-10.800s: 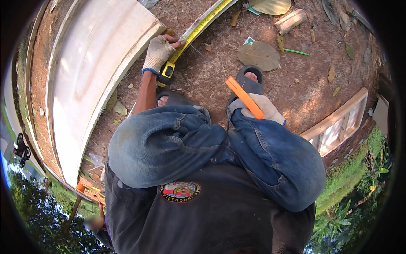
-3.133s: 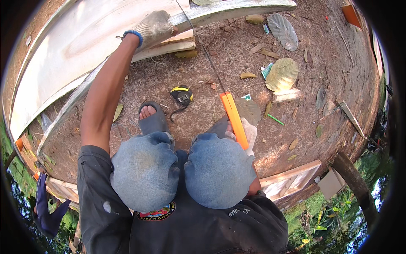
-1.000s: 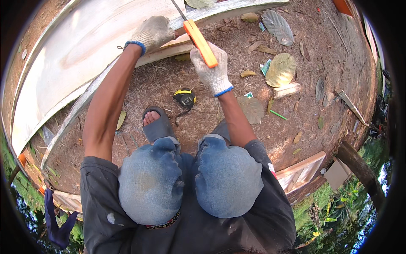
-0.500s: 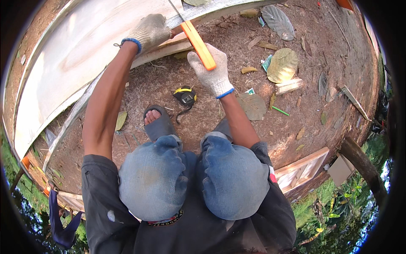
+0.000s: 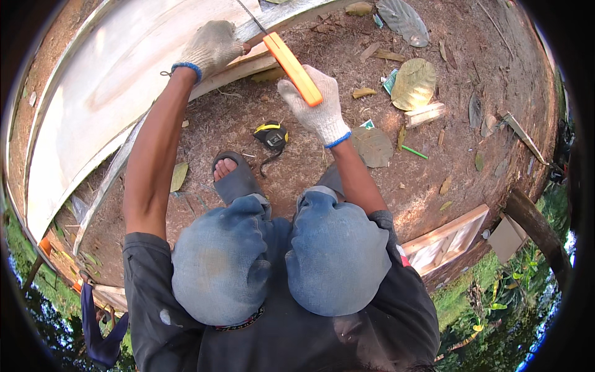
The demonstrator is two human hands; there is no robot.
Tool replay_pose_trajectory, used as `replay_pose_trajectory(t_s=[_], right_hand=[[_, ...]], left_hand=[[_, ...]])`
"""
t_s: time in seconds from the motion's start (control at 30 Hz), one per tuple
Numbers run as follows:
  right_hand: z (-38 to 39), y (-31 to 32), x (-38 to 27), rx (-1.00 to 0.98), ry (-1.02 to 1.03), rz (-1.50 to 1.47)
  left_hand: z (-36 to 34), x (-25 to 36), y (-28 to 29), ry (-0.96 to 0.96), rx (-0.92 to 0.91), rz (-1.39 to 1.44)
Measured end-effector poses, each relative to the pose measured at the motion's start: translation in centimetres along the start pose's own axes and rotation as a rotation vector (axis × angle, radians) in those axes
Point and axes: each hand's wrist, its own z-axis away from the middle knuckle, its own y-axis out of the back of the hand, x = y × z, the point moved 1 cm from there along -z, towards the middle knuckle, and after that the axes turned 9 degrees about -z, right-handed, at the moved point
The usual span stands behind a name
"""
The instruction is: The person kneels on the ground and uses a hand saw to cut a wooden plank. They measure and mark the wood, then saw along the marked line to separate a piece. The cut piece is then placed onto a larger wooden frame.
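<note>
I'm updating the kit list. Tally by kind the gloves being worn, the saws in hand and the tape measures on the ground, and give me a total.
Knit gloves: 2
Orange-handled saw: 1
Tape measure: 1
Total: 4

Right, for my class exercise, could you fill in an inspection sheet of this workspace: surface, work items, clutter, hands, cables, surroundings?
Surface: bare brown ground, littered.
Work items: orange-handled saw, its blade crossing over a pale wooden strip; black-and-yellow tape measure lying on the ground.
Clutter: large dry leaf, short wood block, green stick.
Hands: left hand gloved, holding the strip; right hand gloved, gripping the saw handle.
Cables: nothing seen.
Surroundings: wooden frame, grass.
</note>
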Motion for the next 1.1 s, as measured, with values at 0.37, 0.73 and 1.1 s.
replay_pose_trajectory(t_s=[0.37,0.73,1.1], right_hand=[[-1.6,-0.1,1.8,0.016,0.173,0.116],[9.0,6.2,-2.2,-0.123,-0.007,0.084],[16.6,7.1,1.4,-0.122,-0.187,0.174]], left_hand=[[-1.1,-1.3,0.1,0.071,0.109,-0.015],[1.5,-0.8,1.8,0.099,-0.053,0.073],[1.8,-0.2,-1.0,0.065,-0.141,-0.028]])
